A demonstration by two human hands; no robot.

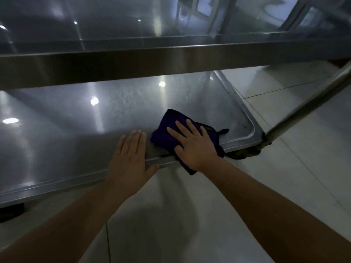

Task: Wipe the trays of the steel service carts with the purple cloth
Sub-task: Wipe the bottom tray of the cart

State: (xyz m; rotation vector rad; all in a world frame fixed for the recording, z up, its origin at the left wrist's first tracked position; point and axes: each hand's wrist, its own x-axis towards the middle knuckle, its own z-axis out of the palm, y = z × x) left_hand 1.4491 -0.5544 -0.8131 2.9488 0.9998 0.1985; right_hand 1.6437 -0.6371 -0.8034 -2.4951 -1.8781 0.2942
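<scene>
While both hands lie on the lower tray (pixel 79 130) of the steel cart, only the right hand (pixel 191 147) touches the purple cloth (pixel 167 128). Right hand: palm down, fingers spread and extended flat on the cloth, pressing it rather than gripping. Cloth position: near edge of the lower tray, close to its near right corner; one folded end hangs over the near rim (pixel 76 180), a small tag or corner sticks out toward the right. Left hand (pixel 131 158): flat, fingers straight and together, resting on the near rim just left of the cloth, thumb below the rim, holding nothing. Upper tray (pixel 114 59) overhangs above. Cart leg (pixel 303 103) rises at the right corner. Pale tiled floor (pixel 190 224) below.
</scene>
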